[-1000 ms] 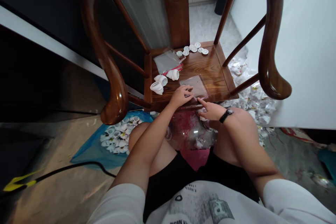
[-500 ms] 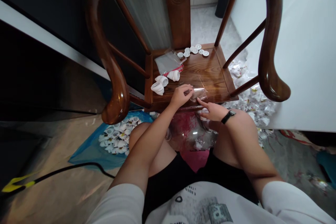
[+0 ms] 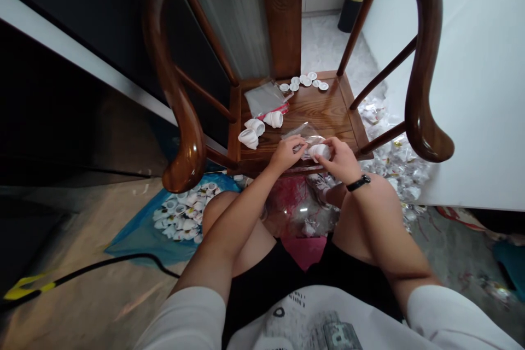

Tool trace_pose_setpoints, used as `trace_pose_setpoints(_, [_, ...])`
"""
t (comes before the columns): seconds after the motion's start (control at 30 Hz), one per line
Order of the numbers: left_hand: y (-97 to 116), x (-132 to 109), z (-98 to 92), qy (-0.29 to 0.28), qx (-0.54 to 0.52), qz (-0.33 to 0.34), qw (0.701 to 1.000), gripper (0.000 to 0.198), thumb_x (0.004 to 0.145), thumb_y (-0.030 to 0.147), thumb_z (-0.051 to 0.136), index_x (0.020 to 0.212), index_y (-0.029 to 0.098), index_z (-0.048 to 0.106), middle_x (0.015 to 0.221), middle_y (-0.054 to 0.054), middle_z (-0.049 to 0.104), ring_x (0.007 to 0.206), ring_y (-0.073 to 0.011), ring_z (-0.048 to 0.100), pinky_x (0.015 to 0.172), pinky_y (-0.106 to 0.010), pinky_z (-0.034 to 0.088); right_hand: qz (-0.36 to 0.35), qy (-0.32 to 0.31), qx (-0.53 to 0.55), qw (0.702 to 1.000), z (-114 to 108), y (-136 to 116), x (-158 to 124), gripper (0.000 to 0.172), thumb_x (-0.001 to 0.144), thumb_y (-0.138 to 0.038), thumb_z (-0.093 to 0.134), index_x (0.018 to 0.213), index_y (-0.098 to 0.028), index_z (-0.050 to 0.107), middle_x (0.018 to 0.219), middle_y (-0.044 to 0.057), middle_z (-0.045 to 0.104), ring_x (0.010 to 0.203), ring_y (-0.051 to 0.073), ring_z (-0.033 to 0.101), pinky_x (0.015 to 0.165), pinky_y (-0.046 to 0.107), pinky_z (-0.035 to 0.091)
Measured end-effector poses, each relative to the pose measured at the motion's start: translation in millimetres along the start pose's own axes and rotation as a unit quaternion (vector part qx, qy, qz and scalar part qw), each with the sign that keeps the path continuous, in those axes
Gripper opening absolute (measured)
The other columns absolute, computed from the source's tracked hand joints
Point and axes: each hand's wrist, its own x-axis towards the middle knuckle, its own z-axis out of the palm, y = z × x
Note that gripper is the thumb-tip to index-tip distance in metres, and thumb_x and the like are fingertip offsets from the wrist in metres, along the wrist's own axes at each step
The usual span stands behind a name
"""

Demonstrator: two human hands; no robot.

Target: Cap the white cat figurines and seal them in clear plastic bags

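Over the front edge of the wooden chair seat [image 3: 328, 112], my left hand [image 3: 287, 153] pinches the near edge of a small clear plastic bag [image 3: 301, 131]. My right hand [image 3: 340, 159], with a black watch on its wrist, is closed around a small white cup [image 3: 318, 150] at the mouth of that bag. Both hands touch each other at the bag. Three more white cups [image 3: 258, 128] lie on the seat to the left of my left hand.
A stack of clear bags [image 3: 264, 98] and several white lids [image 3: 303, 82] lie at the back of the seat. On the floor are a blue sheet with many white cups [image 3: 180, 219], a heap of packed bags [image 3: 394, 158] at right and a black cable [image 3: 102, 265].
The bag lay flat on the seat under my left fingers. My left hand has lifted it, and my right hand has risen from the seat's edge with a white cup to the bag.
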Motion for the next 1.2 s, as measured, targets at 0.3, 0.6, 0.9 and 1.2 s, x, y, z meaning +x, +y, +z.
trace_pose_setpoints(0.3, [8, -2, 1.5, 0.002, -0.018, 0.019, 1.000, 0.012, 0.098, 0.021, 0.067, 0.100, 0.020, 0.079, 0.114, -0.008, 0.083, 0.125, -0.0254, 0.074, 0.113, -0.046, 0.056, 0.044, 0.021, 0.082, 0.995, 27, 14, 4, 0.044, 0.076, -0.039, 0.082, 0.105, -0.024, 0.053, 0.110, 0.009, 0.064, 0.093, 0.025, 0.065, 0.081, 0.040, 0.058])
trace_pose_setpoints(0.6, [10, -1, -4.6, -0.019, 0.020, 0.017, 0.999, 0.026, 0.094, 0.024, 0.073, 0.120, 0.019, 0.073, 0.135, -0.012, 0.074, 0.127, -0.0255, 0.070, 0.116, -0.045, 0.053, -0.022, -0.047, 0.038, 0.998, 24, 9, 5, 0.030, 0.086, -0.040, 0.072, 0.080, -0.025, 0.047, 0.087, 0.003, 0.056, 0.081, 0.022, 0.056, 0.080, 0.038, 0.050])
trace_pose_setpoints(0.9, [8, 7, -3.3, -0.067, 0.085, 0.025, 0.994, 0.057, 0.093, 0.029, 0.069, 0.150, 0.023, 0.061, 0.159, -0.013, 0.057, 0.150, -0.0295, 0.052, 0.128, -0.049, 0.041, -0.088, -0.170, 0.030, 0.981, 15, 1, 0, 0.019, 0.096, -0.036, 0.059, 0.083, -0.023, 0.053, 0.089, 0.003, 0.064, 0.083, 0.019, 0.058, 0.082, 0.033, 0.047])
trace_pose_setpoints(1.2, [10, 8, 3.2, -0.117, 0.103, 0.065, 0.986, 0.059, 0.093, 0.017, 0.062, 0.152, 0.021, 0.057, 0.162, -0.012, 0.056, 0.155, -0.0270, 0.048, 0.133, -0.051, 0.035, -0.120, -0.226, -0.079, 0.963, 26, 11, -5, 0.011, 0.096, -0.029, 0.064, 0.096, -0.019, 0.062, 0.107, 0.012, 0.067, 0.103, 0.025, 0.060, 0.097, 0.039, 0.049])
